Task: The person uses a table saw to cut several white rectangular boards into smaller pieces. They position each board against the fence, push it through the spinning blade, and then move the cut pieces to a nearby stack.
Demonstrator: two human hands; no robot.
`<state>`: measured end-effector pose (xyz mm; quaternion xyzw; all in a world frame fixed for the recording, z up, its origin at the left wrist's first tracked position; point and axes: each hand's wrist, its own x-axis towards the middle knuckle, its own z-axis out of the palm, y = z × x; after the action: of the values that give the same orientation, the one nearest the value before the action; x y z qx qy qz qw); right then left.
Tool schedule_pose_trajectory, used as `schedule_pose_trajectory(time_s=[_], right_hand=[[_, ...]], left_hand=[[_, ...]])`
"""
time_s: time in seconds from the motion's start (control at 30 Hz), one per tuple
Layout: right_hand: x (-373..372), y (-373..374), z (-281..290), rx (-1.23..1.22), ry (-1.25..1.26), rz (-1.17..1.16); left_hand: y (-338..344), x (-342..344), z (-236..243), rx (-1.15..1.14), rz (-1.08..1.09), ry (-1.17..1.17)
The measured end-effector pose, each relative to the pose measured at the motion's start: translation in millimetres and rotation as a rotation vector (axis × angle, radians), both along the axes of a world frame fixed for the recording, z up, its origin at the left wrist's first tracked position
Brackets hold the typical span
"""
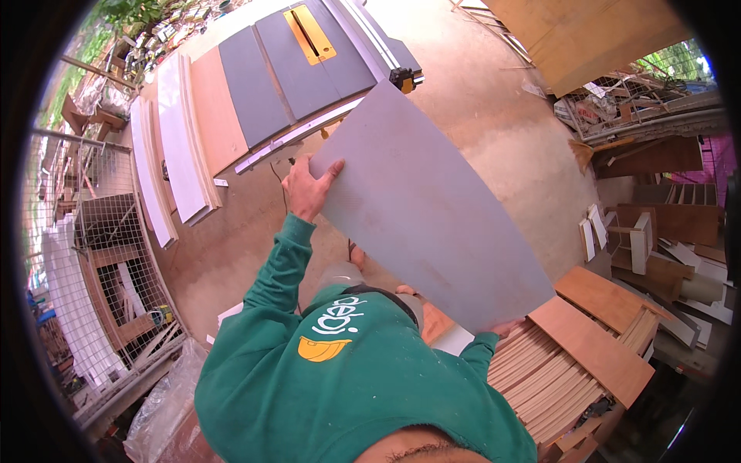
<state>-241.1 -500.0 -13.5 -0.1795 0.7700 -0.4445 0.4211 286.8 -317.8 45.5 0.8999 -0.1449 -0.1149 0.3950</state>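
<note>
Right hand (507, 328): mostly hidden by the grey panel (432, 208), so its grip cannot be told.
Table saw (278, 69): its far end is cut by the upper edge.
Scrap pile (166, 35): pieces too small to tell.

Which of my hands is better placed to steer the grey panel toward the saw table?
Likely your left hand: it holds the grey panel near a corner by the saw table, thumb on its face. Your right hand is at the opposite end, partly hidden.
</note>
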Motion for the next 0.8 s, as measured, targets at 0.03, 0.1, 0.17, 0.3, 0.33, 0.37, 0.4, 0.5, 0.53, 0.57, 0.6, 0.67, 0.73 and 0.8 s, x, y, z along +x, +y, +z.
schedule_pose_trajectory(time_s=[0.03, 0.1, 0.17, 0.3, 0.33, 0.37, 0.4, 0.5, 0.53, 0.57, 0.6, 0.67, 0.73, 0.8], right_hand=[[0.6, 1.8, -4.1, 0.034, 0.054, 0.042], [-2.9, 6.2, -32.2, 0.109, 0.158, 0.127], [-1.1, 14.9, -80.4, 0.119, 0.153, 0.113], [45.7, 35.6, -107.7, 0.211, 0.169, 0.176], [58.9, 40.6, -105.3, 0.255, 0.152, 0.159], [75.7, 46.1, -99.7, 0.301, 0.135, 0.135], [91.5, 49.3, -94.5, 0.348, 0.117, 0.114], [124.8, 59.2, -81.7, 0.375, -0.017, 0.078], [112.5, 65.9, -107.8, 0.319, -0.001, 0.091], [86.0, 72.5, -163.4, 0.265, 0.019, 0.102], [66.4, 76.4, -192.2, 0.211, 0.035, 0.124], [108.5, 85.8, -139.0, 0.375, -0.102, 0.151], [147.6, 99.9, -87.0, 0.464, -0.169, 0.168], [162.7, 110.8, -75.4, 0.496, -0.181, 0.222]], left_hand=[[-2.3, 12.6, -7.1, 0.035, -0.007, 0.006], [-6.9, 42.3, -29.3, 0.137, -0.019, -0.029], [-12.4, 78.6, -62.9, 0.228, -0.049, -0.054], [-10.0, 146.4, -106.8, 0.407, -0.049, -0.131], [-13.8, 157.5, -111.9, 0.452, -0.058, -0.142], [-19.2, 168.8, -106.1, 0.499, -0.086, -0.091], [-24.8, 179.9, -103.8, 0.530, -0.101, -0.085], [-24.9, 201.1, -96.0, 0.656, -0.167, -0.118], [-28.1, 195.8, -91.6, 0.569, -0.157, -0.230], [-27.7, 182.9, -86.1, 0.478, -0.147, -0.337], [-25.0, 166.1, -83.5, 0.384, -0.126, -0.443], [7.9, 116.3, -94.8, 0.181, 0.005, -0.374], [41.1, 45.8, -122.4, -0.080, 0.102, -0.037], [73.6, -40.8, -155.8, -0.090, 0.098, 0.350]])
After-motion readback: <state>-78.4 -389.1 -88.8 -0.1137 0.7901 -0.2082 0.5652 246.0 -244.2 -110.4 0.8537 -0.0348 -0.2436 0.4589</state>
